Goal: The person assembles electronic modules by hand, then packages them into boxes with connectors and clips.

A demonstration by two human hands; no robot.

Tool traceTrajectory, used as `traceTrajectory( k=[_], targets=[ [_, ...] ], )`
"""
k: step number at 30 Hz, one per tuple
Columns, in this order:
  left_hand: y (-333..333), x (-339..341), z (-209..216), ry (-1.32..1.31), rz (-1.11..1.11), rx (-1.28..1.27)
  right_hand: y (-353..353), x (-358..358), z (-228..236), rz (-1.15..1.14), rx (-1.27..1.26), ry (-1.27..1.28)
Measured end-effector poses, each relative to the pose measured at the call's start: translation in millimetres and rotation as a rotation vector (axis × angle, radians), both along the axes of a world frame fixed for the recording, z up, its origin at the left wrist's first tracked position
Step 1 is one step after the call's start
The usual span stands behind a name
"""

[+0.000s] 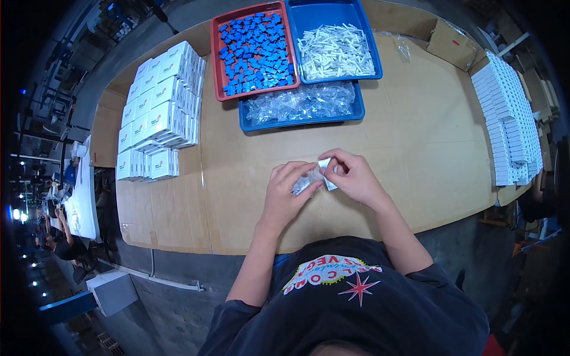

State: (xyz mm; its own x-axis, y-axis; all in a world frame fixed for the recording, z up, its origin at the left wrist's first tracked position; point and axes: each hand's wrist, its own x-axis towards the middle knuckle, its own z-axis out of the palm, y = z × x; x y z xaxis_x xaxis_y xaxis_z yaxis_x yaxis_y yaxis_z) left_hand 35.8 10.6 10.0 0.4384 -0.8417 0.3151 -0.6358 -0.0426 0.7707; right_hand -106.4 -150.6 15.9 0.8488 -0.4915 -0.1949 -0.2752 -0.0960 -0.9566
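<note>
Near the front middle of the cardboard-covered table my two hands meet. My left hand (287,193) is closed on a crinkled clear plastic bag (301,183), pinched between thumb and fingers. Right beside it, my right hand (356,180) grips a small white box (330,183) by its upper part, the thumb and fingertips bent over it. The box and the bag touch or nearly touch. Whether part of the bag is inside the box I cannot tell, as the fingers cover that spot.
Beyond my hands stand a red tray (222,95) of blue plastic pieces, a blue tray (376,56) of white sticks, and a lower blue tray (297,126) of clear bags. White boxes (142,113) are stacked at left, more small boxes (504,121) at right. Cardboard walls (454,46) edge the table (421,142).
</note>
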Motion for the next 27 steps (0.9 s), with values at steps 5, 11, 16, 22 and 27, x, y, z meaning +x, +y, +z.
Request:
traceTrajectory(
  k=[5,11,16,22,27],
  targets=[
    [-0.1,-5.2,2.9,0.295,0.008,0.029,1.4,-2.2,10.0,-0.052,-0.233,-0.294],
    [-2.9,-9.3,-5.3,0.215,-0.055,-0.046,-1.8,-0.8,-5.0,0.263,-0.06,-0.246],
    [-4.6,-11.6,-8.7,0.295,-0.049,-0.009,-3.4,3.1,-11.6,0.281,0.267,-0.289],
    [2.0,-13.5,-12.2,0.776,-0.076,0.069,-6.3,-0.9,-16.5,0.318,0.169,-0.236],
    [3.2,-16.4,-30.2,1.087,-0.103,0.028,-22.7,6.0,-1.0,0.32,0.092,-0.248]
  ],
)
